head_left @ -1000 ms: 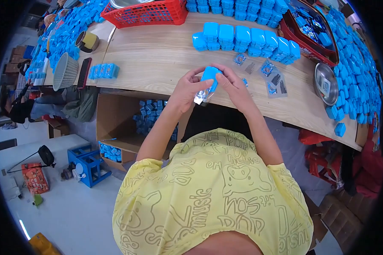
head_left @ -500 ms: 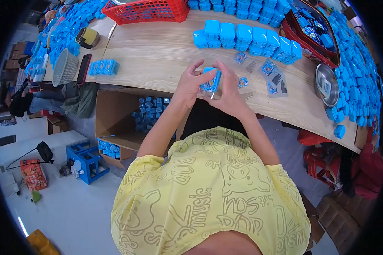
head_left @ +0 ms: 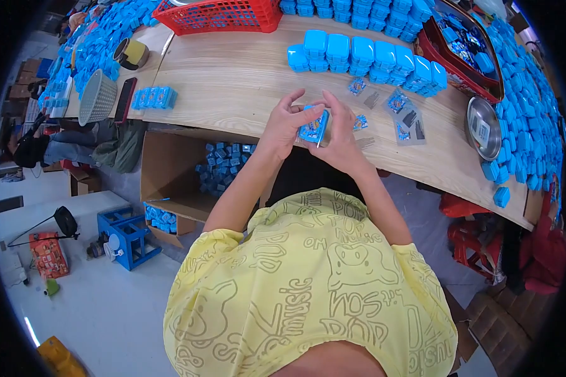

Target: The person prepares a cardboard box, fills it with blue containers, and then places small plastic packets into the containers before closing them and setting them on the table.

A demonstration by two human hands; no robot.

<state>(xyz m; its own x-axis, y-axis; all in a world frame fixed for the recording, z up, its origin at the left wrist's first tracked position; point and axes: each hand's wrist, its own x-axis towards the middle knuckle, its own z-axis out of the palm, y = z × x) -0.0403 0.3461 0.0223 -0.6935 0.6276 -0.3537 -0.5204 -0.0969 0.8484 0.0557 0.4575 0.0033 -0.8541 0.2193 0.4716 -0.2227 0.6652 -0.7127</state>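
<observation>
Both hands hold one small blue box in a clear plastic wrap, just above the near edge of the wooden table. My left hand grips its left side with fingers spread above it. My right hand closes on its right side. Its printed face is turned toward the camera. A row of stacked blue boxes stands farther back on the table.
Clear packets lie right of my hands. A red basket, a grey basket, a phone, a steel bowl and a red tray sit around. An open carton of blue boxes stands below the table.
The blue box has been turned in my hands: first held upright with the wrap hanging below, now its printed face is up and the wrap is drawn close around it.
</observation>
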